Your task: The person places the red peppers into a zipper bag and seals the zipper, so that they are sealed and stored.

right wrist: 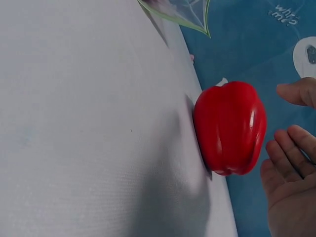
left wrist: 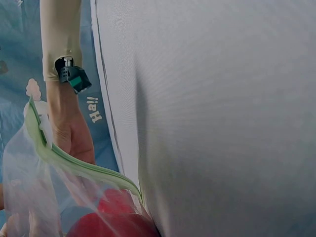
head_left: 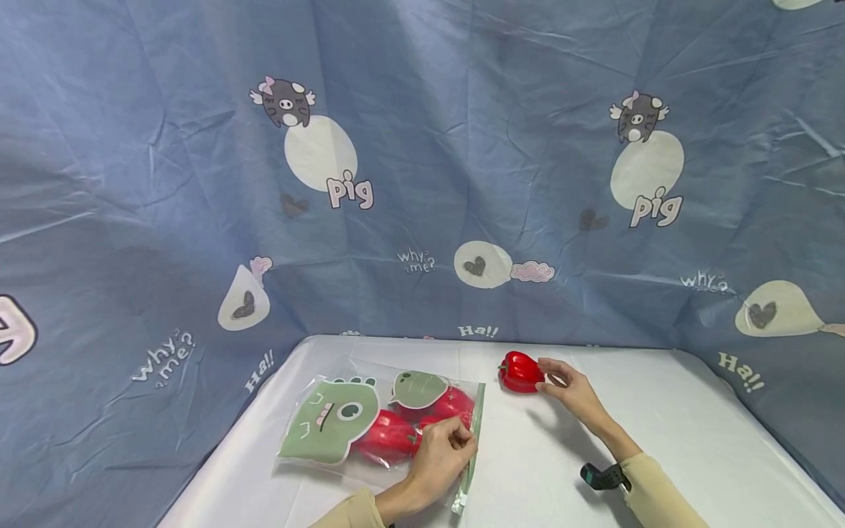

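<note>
A clear zip bag [head_left: 482,411] with green cartoon prints lies flat at the left, with several red bell peppers [head_left: 389,438] inside. My left hand [head_left: 441,458] pinches the bag near its green zip edge. That edge [left wrist: 94,169] stands raised in the left wrist view, with red peppers [left wrist: 111,224] behind the film. One loose red bell pepper [head_left: 519,372] lies on its side at the back of the table. Right beside it is my right hand [head_left: 569,389]. In the right wrist view, thumb and fingers [right wrist: 286,158] spread apart next to the pepper [right wrist: 229,128].
The table has a white cover [head_left: 528,469]. Behind it and at both sides hangs a blue cloth [head_left: 409,205] printed with pigs and words. A black wrist device [head_left: 604,477] sits on my right wrist, below the sleeve [head_left: 660,491].
</note>
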`<state>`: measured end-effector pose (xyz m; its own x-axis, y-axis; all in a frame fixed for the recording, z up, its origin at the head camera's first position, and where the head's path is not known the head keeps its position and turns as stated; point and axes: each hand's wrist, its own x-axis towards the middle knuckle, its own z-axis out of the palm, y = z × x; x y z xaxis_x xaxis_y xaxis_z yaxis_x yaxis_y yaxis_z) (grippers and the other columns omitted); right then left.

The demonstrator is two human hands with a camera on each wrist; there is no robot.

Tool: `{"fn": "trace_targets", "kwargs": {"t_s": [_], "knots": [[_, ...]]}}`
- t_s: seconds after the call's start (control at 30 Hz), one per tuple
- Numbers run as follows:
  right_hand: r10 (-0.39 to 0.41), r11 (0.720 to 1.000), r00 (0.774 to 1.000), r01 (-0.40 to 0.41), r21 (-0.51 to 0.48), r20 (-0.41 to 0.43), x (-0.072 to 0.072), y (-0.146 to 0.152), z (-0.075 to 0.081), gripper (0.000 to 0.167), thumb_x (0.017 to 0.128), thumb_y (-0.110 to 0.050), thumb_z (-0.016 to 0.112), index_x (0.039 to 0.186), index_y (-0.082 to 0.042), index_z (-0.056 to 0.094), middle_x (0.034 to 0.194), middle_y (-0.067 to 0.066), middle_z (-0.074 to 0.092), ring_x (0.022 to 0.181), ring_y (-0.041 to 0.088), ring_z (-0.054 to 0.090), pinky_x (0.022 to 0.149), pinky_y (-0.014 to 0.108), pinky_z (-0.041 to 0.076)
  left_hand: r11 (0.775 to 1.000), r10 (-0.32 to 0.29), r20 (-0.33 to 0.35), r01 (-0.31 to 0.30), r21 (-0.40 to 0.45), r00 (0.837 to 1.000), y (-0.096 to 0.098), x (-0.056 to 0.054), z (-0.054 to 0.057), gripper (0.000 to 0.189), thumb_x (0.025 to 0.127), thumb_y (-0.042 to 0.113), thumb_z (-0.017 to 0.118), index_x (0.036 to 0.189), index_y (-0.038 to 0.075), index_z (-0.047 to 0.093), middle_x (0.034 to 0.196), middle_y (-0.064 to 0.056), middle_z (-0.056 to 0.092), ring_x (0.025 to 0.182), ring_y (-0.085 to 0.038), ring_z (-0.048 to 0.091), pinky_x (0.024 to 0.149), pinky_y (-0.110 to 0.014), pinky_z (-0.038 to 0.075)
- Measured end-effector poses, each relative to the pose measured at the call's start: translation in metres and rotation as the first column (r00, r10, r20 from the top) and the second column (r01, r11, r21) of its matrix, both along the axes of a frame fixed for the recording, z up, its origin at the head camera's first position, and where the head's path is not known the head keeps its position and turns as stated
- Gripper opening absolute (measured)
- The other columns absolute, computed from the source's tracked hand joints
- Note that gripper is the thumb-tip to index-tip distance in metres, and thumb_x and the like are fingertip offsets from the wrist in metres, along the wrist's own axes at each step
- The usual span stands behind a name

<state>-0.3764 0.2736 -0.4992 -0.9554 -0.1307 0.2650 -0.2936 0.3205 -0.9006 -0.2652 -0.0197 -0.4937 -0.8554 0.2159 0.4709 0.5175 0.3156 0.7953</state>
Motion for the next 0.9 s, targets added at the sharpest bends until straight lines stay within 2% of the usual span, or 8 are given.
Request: {"fn": "trace_targets", "kwargs": {"t_s": [0.37, 0.6, 0.9], "knots": [[-0.005, 1.0, 1.0, 0.005, -0.003, 0.026, -0.011, 0.002, -0.004, 0.06, 0.084, -0.012, 0.073, 0.136, 0.003, 0.047, 0.141, 0.023, 0.048, 0.136, 0.037, 0.04, 0.112, 0.043, 0.032, 1.0, 0.007, -0.009, -0.007, 0.001, 1.0, 0.0, 0.001, 0.0, 0.015, 0.079, 0.003, 0.066, 0.072, 0.015, 0.062, 0.062, 0.006, 0.061, 0.048, 0.006, 0.048, 0.04, -0.017, 0.045], [0.001, 1.0, 1.0, -0.001, 0.006, 0.029, -0.017, 0.003, -0.008, 0.065, 0.084, -0.008, 0.071, 0.139, 0.007, 0.041, 0.145, 0.026, 0.042, 0.138, 0.04, 0.035, 0.113, 0.046, 0.029, 1.0, 0.015, -0.025, -0.015, -0.006, 1.0, 0.0, 0.0, 0.001, 0.015, 0.078, 0.003, 0.067, 0.071, 0.015, 0.062, 0.063, 0.007, 0.061, 0.051, 0.006, 0.049, 0.043, -0.017, 0.046], [0.003, 1.0, 0.995, -0.004, 0.003, 0.097, -0.023, 0.0, -0.014, 0.072, 0.084, -0.008, 0.071, 0.143, 0.008, 0.034, 0.149, 0.029, 0.035, 0.141, 0.043, 0.029, 0.113, 0.047, 0.028, 1.0, 0.005, -0.01, -0.005, -0.001, 1.0, 0.0, 0.001, 0.001, 0.015, 0.079, 0.003, 0.067, 0.072, 0.015, 0.062, 0.062, 0.007, 0.061, 0.049, 0.006, 0.049, 0.041, -0.017, 0.046]]}}
